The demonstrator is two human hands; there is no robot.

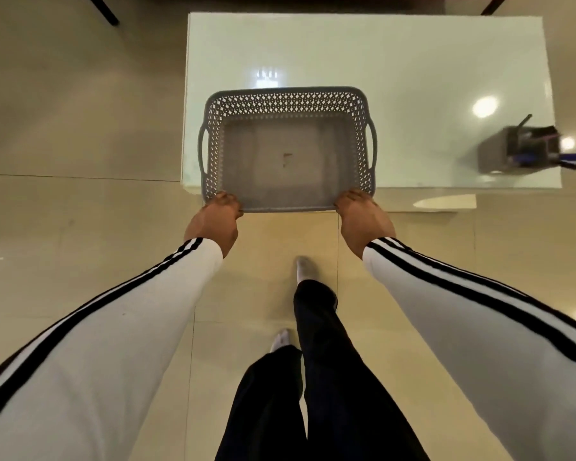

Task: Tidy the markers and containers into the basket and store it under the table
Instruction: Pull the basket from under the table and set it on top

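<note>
A grey perforated plastic basket (288, 101) with side handles is at the near edge of the white glossy table (396, 61), its near rim overhanging the edge. The basket holds nothing. My left hand (215, 221) grips the near left corner of its rim and my right hand (363, 217) grips the near right corner. At the table's right edge stands a grey container (494, 151) holding several dark and blue markers (569, 158) that stick out toward the right.
Beige tiled floor surrounds the table. My legs in dark trousers and my feet (303, 267) are just in front of the table's near edge. Dark furniture legs (105, 10) show at the far left and far right.
</note>
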